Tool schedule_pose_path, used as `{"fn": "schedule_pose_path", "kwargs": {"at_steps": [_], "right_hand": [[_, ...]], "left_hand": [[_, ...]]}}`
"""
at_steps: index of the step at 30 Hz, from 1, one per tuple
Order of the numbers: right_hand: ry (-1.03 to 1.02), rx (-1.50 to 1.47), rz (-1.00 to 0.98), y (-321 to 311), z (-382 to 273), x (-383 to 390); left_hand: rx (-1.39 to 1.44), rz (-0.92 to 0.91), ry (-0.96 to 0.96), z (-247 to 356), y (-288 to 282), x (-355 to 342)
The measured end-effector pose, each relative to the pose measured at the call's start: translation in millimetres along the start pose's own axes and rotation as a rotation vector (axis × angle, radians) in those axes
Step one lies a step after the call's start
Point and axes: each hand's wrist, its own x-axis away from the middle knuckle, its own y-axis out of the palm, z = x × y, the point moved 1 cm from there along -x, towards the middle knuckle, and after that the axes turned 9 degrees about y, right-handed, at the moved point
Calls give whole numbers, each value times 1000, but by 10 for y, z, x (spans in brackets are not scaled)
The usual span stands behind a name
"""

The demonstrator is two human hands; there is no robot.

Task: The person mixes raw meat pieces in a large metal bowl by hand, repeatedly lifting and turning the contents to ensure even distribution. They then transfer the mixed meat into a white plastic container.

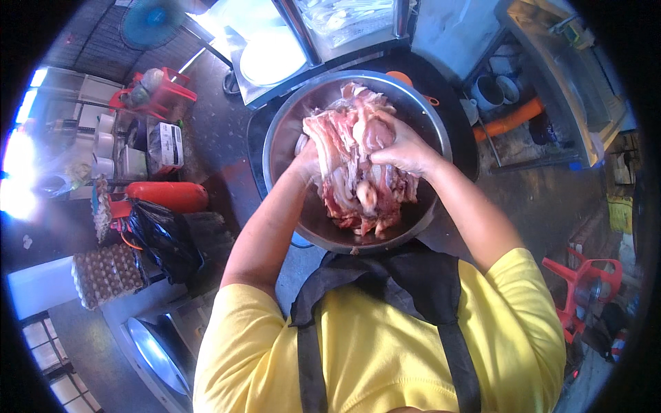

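Observation:
A big heap of raw meat strips [358, 155], pink and red with pale fat, is gathered between both my hands over a wide metal bowl [284, 131]. My left hand [308, 161] grips the heap from its left side, with the fingers mostly hidden under the meat. On the other side my right hand [407, 146] is closed round the meat, its thumb lying across the top; it looks covered by a thin clear glove. Part of the heap hangs down toward the bowl's near side. The bowl's bottom is largely hidden by the meat.
The bowl rests on a dark round surface [258, 148]. Beyond it stands a metal-framed counter [275, 89]. To the left are a red gas cylinder [169, 197], a black plastic bag [162, 237] and egg trays [107, 272]. A red plastic chair [575, 282] stands at right.

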Motion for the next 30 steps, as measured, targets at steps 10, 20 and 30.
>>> {"fn": "schedule_pose_path", "kwargs": {"at_steps": [10, 20, 30], "right_hand": [[376, 381, 308, -514, -22, -476], [483, -78, 77, -482, 628, -1234], [432, -41, -154, -405, 536, -1044]], "left_hand": [[-449, -64, -297, 181, -627, -54], [824, 470, -589, -1137, -332, -112], [1022, 223, -444, -1016, -141, -240]]}}
